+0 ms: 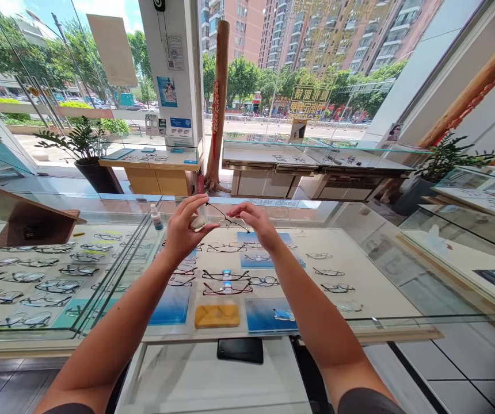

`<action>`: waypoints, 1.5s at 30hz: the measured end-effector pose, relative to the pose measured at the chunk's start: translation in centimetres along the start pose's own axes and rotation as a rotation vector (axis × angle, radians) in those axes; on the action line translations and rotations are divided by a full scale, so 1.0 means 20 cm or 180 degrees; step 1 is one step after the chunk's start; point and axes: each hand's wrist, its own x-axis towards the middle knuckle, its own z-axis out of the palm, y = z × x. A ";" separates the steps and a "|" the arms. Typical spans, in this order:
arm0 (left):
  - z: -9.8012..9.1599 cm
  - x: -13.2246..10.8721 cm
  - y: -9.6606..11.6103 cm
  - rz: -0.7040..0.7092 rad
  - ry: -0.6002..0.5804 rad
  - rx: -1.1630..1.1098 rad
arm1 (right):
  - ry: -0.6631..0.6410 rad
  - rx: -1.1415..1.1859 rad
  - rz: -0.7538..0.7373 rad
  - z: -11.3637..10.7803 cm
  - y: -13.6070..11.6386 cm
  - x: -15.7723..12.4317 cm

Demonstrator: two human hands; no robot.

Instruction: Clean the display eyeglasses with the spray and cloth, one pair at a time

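A pair of thin dark-framed eyeglasses [230, 221] is held up above the glass counter, between my two hands. My left hand [185, 225] pinches one end of the glasses, and a small whitish, cloth-like piece [198, 222] shows under its fingers. Bent fingers of my right hand [259, 223] close around the other side of the frame; exactly where they grip is partly hidden. Left of my left hand, a small white spray bottle [156, 217] stands on the glass. Below both hands, inside the showcase, lie rows of eyeglasses [227, 275].
A black phone [240, 350] lies on the white surface nearest me. An orange-yellow case [217, 315] rests in the glass showcase [385, 276] beside blue cards. More eyeglasses [23, 277] fill the left section. Farther off are display counters [269, 155], a wooden post [218, 103] and a potted plant [96, 172].
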 end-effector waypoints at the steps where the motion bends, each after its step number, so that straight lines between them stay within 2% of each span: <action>1: 0.00 0.01 0.00 0.0034 0.0134 0.0020 | 0.0243 -0.0287 -0.0256 0.00 -0.01 -0.01; 3: -0.01 0.03 0.00 0.0065 0.0435 0.0064 | 0.0594 -0.0969 -0.0769 0.02 -0.03 -0.03; 7: -0.04 0.10 0.03 0.0020 0.0925 0.0212 | 0.0860 -0.2000 -0.1520 0.05 -0.08 -0.03; 11: -0.08 0.21 0.09 -0.0011 0.1186 0.0308 | 0.1192 -0.2542 -0.2183 0.06 -0.15 0.05; 16: -0.13 0.41 0.15 0.0112 0.1292 0.0256 | 0.1458 -0.2883 -0.2572 0.04 -0.37 0.17; 19: -0.15 0.51 0.18 0.0245 0.1327 0.0234 | 0.1526 -0.2895 -0.2652 0.03 -0.48 0.21; 22: -0.15 0.55 0.21 0.0297 0.1408 0.0221 | 0.1627 -0.2916 -0.2649 0.02 -0.54 0.23; 26: -0.14 0.53 0.22 0.0243 0.1452 0.0080 | 0.1676 -0.2940 -0.2614 0.03 -0.55 0.22; 29: -0.14 0.50 0.23 0.0120 0.1327 -0.0060 | 0.1599 -0.2834 -0.2644 0.03 -0.56 0.20; 38: -0.18 0.52 0.28 -0.0094 0.0832 -0.0528 | 0.1413 -0.2108 -0.1973 0.01 -0.59 0.16; 45: -0.19 0.52 0.31 -0.0298 0.0873 -0.0590 | 0.1335 -0.1920 -0.1724 0.01 -0.59 0.16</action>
